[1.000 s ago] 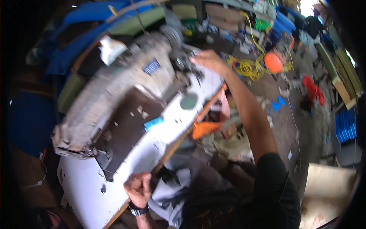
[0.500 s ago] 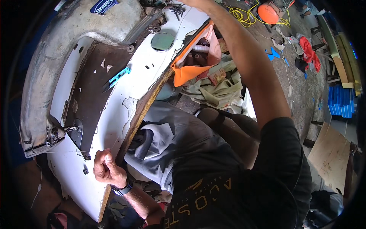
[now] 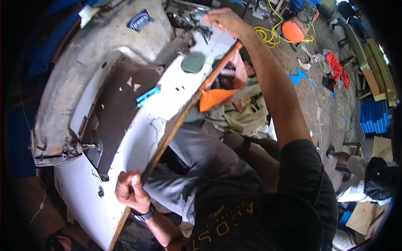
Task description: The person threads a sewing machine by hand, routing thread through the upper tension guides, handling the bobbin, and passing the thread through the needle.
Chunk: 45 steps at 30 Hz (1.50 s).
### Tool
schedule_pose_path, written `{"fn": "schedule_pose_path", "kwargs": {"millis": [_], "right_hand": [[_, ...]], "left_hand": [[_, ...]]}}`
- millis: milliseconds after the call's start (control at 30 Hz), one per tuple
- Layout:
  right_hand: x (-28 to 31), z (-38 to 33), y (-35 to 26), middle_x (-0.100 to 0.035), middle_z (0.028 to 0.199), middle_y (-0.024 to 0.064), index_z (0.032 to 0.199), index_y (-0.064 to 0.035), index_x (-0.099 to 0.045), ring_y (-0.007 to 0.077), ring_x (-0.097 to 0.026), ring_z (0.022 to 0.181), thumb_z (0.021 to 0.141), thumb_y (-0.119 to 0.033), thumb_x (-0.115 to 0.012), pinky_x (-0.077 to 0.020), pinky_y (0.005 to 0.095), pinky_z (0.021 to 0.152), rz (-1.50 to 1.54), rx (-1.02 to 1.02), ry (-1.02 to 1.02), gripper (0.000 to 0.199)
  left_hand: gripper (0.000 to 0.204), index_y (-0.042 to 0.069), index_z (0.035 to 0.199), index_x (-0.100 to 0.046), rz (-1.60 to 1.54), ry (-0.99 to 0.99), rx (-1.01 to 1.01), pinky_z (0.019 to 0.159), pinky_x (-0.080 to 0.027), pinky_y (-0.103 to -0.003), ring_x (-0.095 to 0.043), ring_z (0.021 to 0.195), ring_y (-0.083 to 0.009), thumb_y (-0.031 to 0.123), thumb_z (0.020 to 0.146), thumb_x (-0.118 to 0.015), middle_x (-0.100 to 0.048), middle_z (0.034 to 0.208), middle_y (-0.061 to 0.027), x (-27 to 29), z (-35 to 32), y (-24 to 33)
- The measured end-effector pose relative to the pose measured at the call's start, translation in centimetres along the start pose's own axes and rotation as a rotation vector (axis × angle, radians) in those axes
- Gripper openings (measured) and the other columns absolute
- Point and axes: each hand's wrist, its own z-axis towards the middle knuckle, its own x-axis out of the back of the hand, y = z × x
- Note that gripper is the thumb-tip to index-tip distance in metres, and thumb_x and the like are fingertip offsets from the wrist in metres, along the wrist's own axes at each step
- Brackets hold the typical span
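Two hands at the table (image 3: 86, 201): right hand (image 3: 227, 21) just past 12 o'clock, left hand (image 3: 132, 190) between 7 and 8. Right: fingers stretched, close together, beside the loose parts (image 3: 204, 32) at 12; cannot tell whether touching or gripping any. Left: curled narrow, thumb against fingers, at the near edge; cannot tell whether pinching thread. Machine (image 3: 75, 75) at 10, needle end (image 3: 69, 150) between 8 and 9, near the left hand but apart. Snips (image 3: 148, 97) also at 10, closer to centre, lying at the border of the brown panel (image 3: 111, 129), untouched. Green disc (image 3: 192, 64) at 12, nearer centre than the parts. Orange pouch (image 3: 215, 98) at 1, hanging by the near edge.

Progress, judged from layout: machine in place, no cloth seen under the needle end, so stitching apparently not under way. Reach at the parts apparently unfinished: nothing visibly lifted clear. No finished piece made out.
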Motion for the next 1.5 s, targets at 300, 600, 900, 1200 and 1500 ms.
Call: {"fn": "schedule_pose_path", "kwargs": {"millis": [300, 600, 900, 1200, 1500], "right_hand": [[-2.3, -4.3, -2.2, -0.051, 0.061, -0.0063, 0.083, -0.0058, -0.068, 0.0021, -0.038, 0.048, 0.091, -0.025, -0.071, -0.0259, 0.0209, 0.043, 0.088, -0.059, 0.045, 0.021], [-2.7, -2.1, -2.6, -0.051, 0.060, -0.0059, 0.088, -0.0039, -0.070, 0.0019, -0.037, 0.047, 0.092, -0.021, -0.068, -0.0243, 0.0210, 0.043, 0.090, -0.120, 0.012, 0.018], [-1.9, -3.0, -4.4, -0.048, 0.067, -0.0100, 0.110, -0.0070, -0.068, -0.0019, -0.033, 0.049, 0.094, -0.026, -0.065, -0.0225, 0.0163, 0.043, -0.046, -0.082, -0.036, 0.025], [-1.0, -1.8, -2.0, -0.048, 0.067, -0.0094, 0.101, -0.0069, -0.065, -0.0023, -0.033, 0.046, 0.095, -0.024, -0.064, -0.0219, 0.0156, 0.038, 0.153, -0.040, -0.005, 0.018], [-4.4, -1.8, -2.8, -0.052, 0.064, -0.0069, 0.091, -0.0058, -0.070, 0.0014, -0.040, 0.052, 0.091, -0.024, -0.073, -0.0292, 0.0192, 0.045, 0.150, 0.004, -0.062, 0.018]], "left_hand": [[0.012, 0.005, 0.080, -0.069, 0.060, -0.129, -0.092, 0.056, -0.043, -0.034, -0.055, 0.056, -0.0224, 0.014, 0.080, -0.078, -0.064, 0.066, -0.0057, 0.5, -0.7, 0.5], [0.021, 0.012, 0.078, -0.067, 0.527, -0.164, -0.364, 0.066, -0.041, -0.039, -0.055, 0.065, -0.0249, 0.014, 0.069, -0.086, -0.059, 0.072, -0.0030, 2.4, -0.6, 0.7], [0.019, 0.012, 0.080, -0.068, 0.642, -0.036, -0.309, 0.069, -0.041, -0.035, -0.055, 0.069, -0.0188, 0.012, 0.069, -0.083, -0.059, 0.069, 0.0021, 5.9, -0.3, -1.9], [0.018, 0.010, 0.080, -0.067, 0.607, 0.021, -0.226, 0.064, -0.045, -0.036, -0.056, 0.067, -0.0220, 0.010, 0.071, -0.083, -0.059, 0.070, -0.0011, 6.0, -0.4, -1.7], [0.013, 0.005, 0.085, -0.065, 0.649, -0.005, -0.183, 0.062, -0.040, -0.041, -0.050, 0.067, -0.0309, 0.002, 0.075, -0.074, -0.056, 0.071, -0.0099, 6.3, -2.0, -1.7]]}}
